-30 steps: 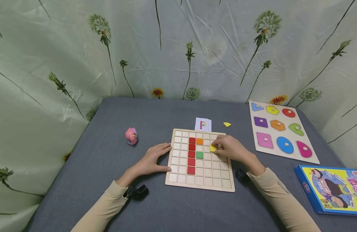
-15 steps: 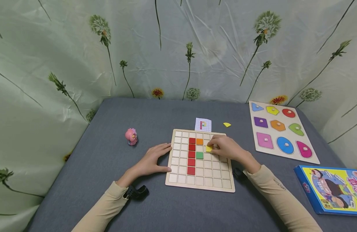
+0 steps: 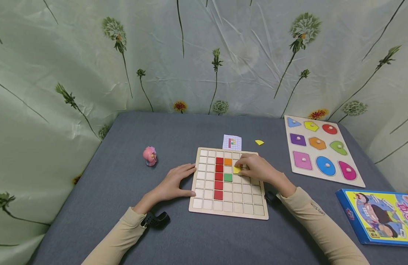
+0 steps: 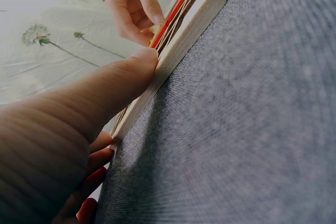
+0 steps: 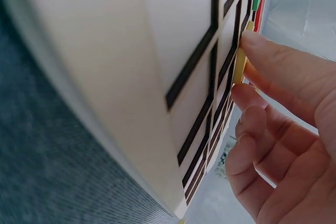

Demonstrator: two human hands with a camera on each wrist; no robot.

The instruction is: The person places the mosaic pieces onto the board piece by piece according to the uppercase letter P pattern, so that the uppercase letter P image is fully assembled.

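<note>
- A grey table (image 3: 124, 228) fills the lower frame, with a green flowered curtain (image 3: 74, 55) hung behind it.
- Left of centre stands a small pink toy (image 3: 150, 155), apart from everything else.
- The left hand (image 3: 173, 183) lies open, fingers and thumb pressed against the left edge of the grid board (image 3: 204, 204). If that pressure eases, the board may slide on the cloth.
- In the frame's middle, red, orange and green tiles already sit in the board's cells.
- The right hand (image 3: 258, 170) pinches a yellow tile (image 3: 236, 169) right of the orange one, tilted at a cell. Let go while tilted, it could rest on the divider or nudge its neighbours.
- At right lie a shape puzzle (image 3: 356, 180) and a book (image 3: 376, 217).
</note>
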